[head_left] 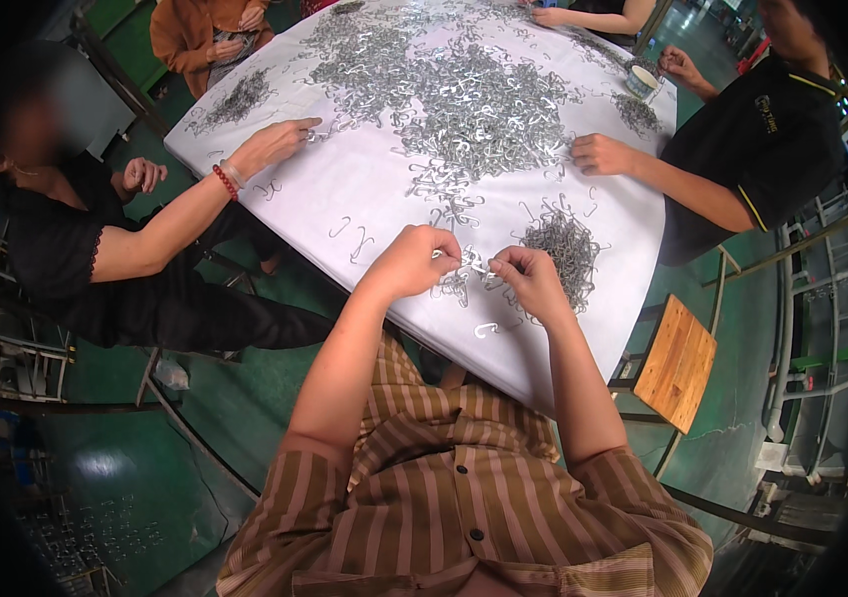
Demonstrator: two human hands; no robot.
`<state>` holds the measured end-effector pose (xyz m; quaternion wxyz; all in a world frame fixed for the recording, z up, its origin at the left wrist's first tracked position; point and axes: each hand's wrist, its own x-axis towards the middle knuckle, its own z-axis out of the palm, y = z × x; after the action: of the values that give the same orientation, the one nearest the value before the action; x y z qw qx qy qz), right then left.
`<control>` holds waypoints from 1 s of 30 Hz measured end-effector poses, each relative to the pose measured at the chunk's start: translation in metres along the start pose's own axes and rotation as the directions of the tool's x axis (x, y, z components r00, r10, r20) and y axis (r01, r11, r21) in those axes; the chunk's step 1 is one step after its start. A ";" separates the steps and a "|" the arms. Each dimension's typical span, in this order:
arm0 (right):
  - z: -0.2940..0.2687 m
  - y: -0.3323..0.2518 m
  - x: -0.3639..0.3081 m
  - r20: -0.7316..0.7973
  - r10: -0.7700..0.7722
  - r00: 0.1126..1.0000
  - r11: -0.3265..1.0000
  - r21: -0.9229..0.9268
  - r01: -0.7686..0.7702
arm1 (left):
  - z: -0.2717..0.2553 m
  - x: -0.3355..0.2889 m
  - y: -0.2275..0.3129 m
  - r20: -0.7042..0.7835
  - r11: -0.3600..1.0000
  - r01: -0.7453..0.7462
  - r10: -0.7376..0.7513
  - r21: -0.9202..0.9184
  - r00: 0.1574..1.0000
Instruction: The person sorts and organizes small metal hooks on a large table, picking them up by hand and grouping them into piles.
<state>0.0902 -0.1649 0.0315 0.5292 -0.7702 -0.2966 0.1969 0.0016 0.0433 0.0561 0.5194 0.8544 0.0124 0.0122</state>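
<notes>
So the bits in play are small bent metal hooks point(474, 262), right at the near end of the table, in the gap between the wearer's two hands and over the cloth. The left hand point(421, 261) comes in with its back up, thumb and index pinching shiny metal, the other fingers curled under. The right hand point(535, 282) faces it, also pinching metal between thumb and forefinger. Can't tell if it's one hook or a couple, too small and bright there.

Just below the fingertips there's a loose little cluster point(453, 290) of hooks, plus a stray hook point(486, 329) nearer the table edge. Right beside the right hand, on its outer side, sits a dense darker pile point(565, 254). Further up, the big heap point(483, 109) spreads over the middle of the white table point(314, 214).

Other people are around it too. On the left, a co-worker's hand point(289, 142) reaches over a few hooks, red bracelet point(226, 180) on the wrist. On the right, another co-worker's hand point(603, 154) rests at the heap's edge, fingers curled. A cup point(642, 83) stands near the far right edge by a smaller pile point(635, 113). Off the table's right side there's a wooden stool point(676, 363) on green floor point(284, 413).
</notes>
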 end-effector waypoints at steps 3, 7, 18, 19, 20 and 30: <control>0.008 -0.016 -0.003 0.059 -0.126 0.990 0.968 -0.211 0.135 | 0.001 0.000 0.002 0.044 1.000 -0.014 0.014 0.012 0.999; 0.012 -0.015 0.001 -0.054 -0.030 0.998 0.985 -0.173 0.020 | 0.001 0.008 -0.011 0.042 0.982 0.060 -0.053 -0.180 0.998; 0.018 -0.016 0.001 -0.159 -0.088 0.983 0.973 -0.226 0.050 | 0.021 0.010 -0.021 -0.070 0.925 0.094 -0.128 -0.368 0.989; 0.017 -0.012 0.002 -0.179 -0.109 0.978 0.974 -0.216 0.068 | 0.019 0.008 -0.016 -0.083 0.914 0.107 -0.150 -0.392 0.985; 0.015 -0.008 0.003 -0.183 -0.072 0.981 0.988 -0.148 0.045 | 0.017 0.007 -0.012 -0.095 0.902 0.119 -0.173 -0.416 0.980; 0.018 -0.010 0.005 -0.170 0.134 0.976 0.976 0.191 -0.101 | 0.019 0.008 -0.020 -0.155 0.849 -0.046 -0.043 -0.527 0.987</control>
<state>0.0800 -0.1464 0.0342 0.6091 -0.7500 -0.1816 0.1831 0.0098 0.0361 0.0294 0.7315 0.6747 0.0501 0.0845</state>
